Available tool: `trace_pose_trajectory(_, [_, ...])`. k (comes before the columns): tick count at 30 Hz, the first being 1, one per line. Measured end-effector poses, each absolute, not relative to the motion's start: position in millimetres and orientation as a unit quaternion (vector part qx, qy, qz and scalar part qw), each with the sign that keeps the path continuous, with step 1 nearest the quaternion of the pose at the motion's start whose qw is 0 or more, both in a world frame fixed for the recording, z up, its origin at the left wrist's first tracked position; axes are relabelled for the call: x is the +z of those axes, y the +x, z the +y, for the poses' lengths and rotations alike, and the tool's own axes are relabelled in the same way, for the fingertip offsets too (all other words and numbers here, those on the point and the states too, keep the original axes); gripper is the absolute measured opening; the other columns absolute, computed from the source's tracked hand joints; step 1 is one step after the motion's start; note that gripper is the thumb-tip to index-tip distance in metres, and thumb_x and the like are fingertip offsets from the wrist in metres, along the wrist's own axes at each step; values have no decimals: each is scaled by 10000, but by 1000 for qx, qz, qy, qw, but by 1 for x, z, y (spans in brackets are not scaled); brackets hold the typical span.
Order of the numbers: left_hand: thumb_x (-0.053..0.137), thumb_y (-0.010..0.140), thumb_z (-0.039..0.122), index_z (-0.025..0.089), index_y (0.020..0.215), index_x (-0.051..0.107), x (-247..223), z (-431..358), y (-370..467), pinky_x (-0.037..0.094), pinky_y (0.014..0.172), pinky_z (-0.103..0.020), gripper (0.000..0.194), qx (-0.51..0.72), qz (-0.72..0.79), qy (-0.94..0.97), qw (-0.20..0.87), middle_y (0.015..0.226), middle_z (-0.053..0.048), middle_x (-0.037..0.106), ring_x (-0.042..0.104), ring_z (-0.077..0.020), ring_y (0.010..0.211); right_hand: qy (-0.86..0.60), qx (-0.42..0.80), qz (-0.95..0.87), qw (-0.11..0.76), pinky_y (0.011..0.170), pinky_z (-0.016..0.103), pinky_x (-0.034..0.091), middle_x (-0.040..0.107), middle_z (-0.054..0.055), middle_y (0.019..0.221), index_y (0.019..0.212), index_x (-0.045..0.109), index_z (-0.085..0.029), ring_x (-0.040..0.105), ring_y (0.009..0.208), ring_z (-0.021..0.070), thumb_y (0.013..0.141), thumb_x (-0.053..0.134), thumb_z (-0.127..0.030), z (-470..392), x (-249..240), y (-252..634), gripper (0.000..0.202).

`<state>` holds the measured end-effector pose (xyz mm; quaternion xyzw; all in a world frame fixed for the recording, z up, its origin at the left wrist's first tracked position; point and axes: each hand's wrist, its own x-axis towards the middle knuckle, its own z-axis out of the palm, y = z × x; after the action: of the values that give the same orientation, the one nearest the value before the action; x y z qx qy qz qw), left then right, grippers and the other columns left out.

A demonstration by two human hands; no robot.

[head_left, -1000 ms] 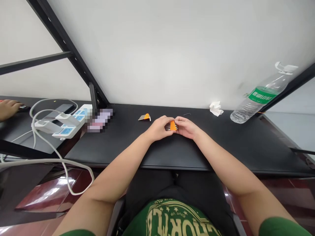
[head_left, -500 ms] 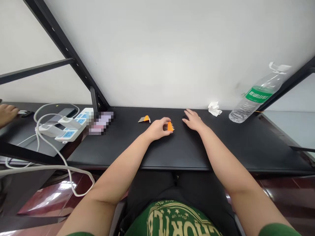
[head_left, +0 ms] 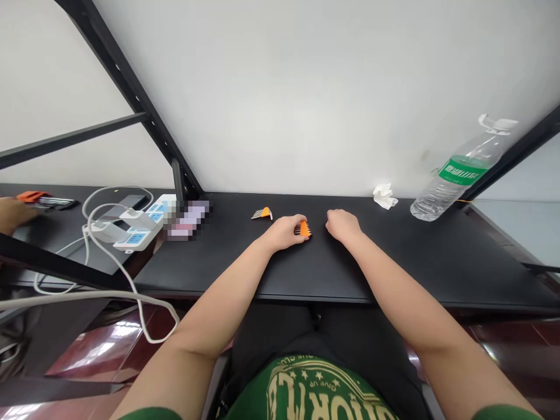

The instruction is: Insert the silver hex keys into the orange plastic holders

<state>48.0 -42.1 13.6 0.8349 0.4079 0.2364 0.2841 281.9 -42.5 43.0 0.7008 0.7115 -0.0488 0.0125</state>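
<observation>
Orange holder in the hand: this orange holder [head_left: 305, 228] with a row of thin metal keys is on the left half of the desk [head_left: 406, 262], closer to the far edge than to the near edge. Whether it touches the desk top, I cannot tell.
Left hand: the left hand [head_left: 283, 233] pinches this holder between the thumb and the fingers, from its left side.
Right hand: the right hand [head_left: 343, 225] is just beside, to the right of the holder and apart from it. Its fingers are bent inward and lie close together; the tips are hidden, so I cannot tell whether they pinch something.
Second holder: a second holder [head_left: 265, 212], also orange with metal keys, lies near the far edge, to the left of the left hand.
Tissue: a crumpled white tissue [head_left: 384, 196] lies at the far edge, to the right of the right hand.
Bottle: a clear plastic bottle [head_left: 455, 170] with a green label stands near the far right corner.
Far left corner: a flat pinkish thing [head_left: 189, 220] lies there, blurred into squares.
Neighbouring table: beyond the left edge, a white power strip [head_left: 161, 209] carries two white plugs [head_left: 138, 220]. Further left, another person's hand [head_left: 16, 216] is beside an orange tool holder [head_left: 32, 196].
</observation>
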Motion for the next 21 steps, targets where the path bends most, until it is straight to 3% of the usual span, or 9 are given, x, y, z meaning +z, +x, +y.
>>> trace_pose_trajectory(4, [783,799,371,235,1249,641,15,-43,47,586,861,-342,491,229,410,838,276,1103,-56,744,722,-247,989,707,-115,698,23,645,335,465,720,119,871,848,705,-178,672,730,251,817,671,-218,-46,46,280,61])
trace_pose_trajectory(8, [779,796,377,243,1246,641,15,-43,48,578,855,-345,490,227,407,841,273,1078,-48,741,717,-245,969,693,-155,704,-15,609,308,419,708,83,816,768,651,-197,642,701,224,754,707,-210,-49,49,283,59])
trace_pose_trajectory(15, [779,789,378,249,1254,634,12,-39,49,585,842,-329,504,237,408,834,285,1053,-32,743,721,-229,945,642,-244,709,-162,620,248,443,716,15,825,877,600,-213,636,691,143,878,596,-212,-50,51,289,4])
trace_pose_trajectory(21, [780,779,365,245,1247,635,8,-39,50,592,878,-335,505,255,391,831,301,1047,-28,746,729,-224,954,575,-355,676,-293,523,226,452,625,-30,653,914,631,-206,560,528,106,921,618,-344,-46,37,283,139])
